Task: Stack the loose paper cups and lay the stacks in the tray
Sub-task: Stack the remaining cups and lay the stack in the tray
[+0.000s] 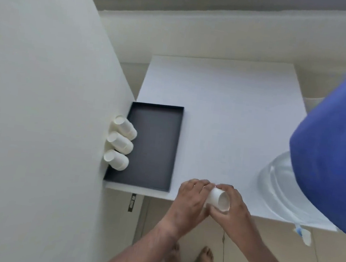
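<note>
Cups first: a short stack of white paper cups (218, 199) lies on its side between both hands, over the near edge of the white table (223, 115), its open mouth turned toward us and to the right. We cannot tell how many cups are nested in it. Our left hand (192, 199) wraps the base end with curled fingers; our right hand (231, 204) curls round the mouth end, thumb beneath the rim. So each grip is closed on the same stack, and neither hand has anything else in it.

Just left of the hands sits the flat black rectangular tray (155, 146), its long side running away from us. Three finished stacks of white paper cups (120, 143) already lie on their sides in a row along its left wall, bases pointing left toward the pale wall panel (42, 94). The right part of the tray floor is bare.

We judge the step in hand to be seating the cups fully into one another before laying the stack down. To do it well we should press along the axis of the stack, not squeeze the thin walls, which would likely dent. Then we carry it left and set it beside the row, parallel with the other stacks and base the same way, so it does not roll.

At the right stands a large blue water bottle (334, 149) on a clear plastic base (273, 185).

We can read no brand, label or writing on the cups, tray or bottle.
</note>
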Demonstrator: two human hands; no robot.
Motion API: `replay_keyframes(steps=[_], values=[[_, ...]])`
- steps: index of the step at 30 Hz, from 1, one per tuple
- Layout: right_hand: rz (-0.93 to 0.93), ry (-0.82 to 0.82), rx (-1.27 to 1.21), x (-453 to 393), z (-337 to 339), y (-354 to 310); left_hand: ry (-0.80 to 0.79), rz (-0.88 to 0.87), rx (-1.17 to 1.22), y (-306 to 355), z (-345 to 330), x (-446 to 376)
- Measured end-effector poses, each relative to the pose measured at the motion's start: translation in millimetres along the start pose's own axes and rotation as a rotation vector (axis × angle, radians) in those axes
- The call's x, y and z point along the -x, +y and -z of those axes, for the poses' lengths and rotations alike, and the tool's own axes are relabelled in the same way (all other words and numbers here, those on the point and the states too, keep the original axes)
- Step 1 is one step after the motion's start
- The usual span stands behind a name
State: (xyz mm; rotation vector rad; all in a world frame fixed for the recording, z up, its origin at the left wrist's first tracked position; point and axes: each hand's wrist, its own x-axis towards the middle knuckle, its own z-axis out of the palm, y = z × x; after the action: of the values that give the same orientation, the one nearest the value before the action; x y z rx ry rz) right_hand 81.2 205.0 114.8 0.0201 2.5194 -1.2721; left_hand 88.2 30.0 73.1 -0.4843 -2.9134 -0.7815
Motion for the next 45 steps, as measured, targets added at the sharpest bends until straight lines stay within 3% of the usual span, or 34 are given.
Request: replay_keyframes(steps=[8,12,15,20,26,30,38,45], values=[[0.08,-0.289,-0.096,-31,-58,-72,0.305,0.419,0.125,-95,77,24],[0.007,-0.338,-0.094,-28,-71,-58,0.486,0.723,0.256,-149,120,31],[-0.055,-0.35,-0.11,-26,-71,-37,0.533,0.825,0.255,-187,144,36],[-0.119,-0.295,-0.068,-21,-61,-1,0.375,0.853,0.009,-233,162,37],[-0.205,-0.219,-0.093,-7,-49,28,0.037,0.802,-0.417,-242,161,34],[-0.253,-0.207,-0.095,3,-49,42,-0.099,0.839,-0.42,-242,159,34],[-0.27,-0.209,-0.079,12,-55,48,-0.08,0.768,-0.524,-249,156,36],[-0.281,-0.169,-0.066,10,-51,49,-0.187,0.802,-0.417,-250,141,57]])
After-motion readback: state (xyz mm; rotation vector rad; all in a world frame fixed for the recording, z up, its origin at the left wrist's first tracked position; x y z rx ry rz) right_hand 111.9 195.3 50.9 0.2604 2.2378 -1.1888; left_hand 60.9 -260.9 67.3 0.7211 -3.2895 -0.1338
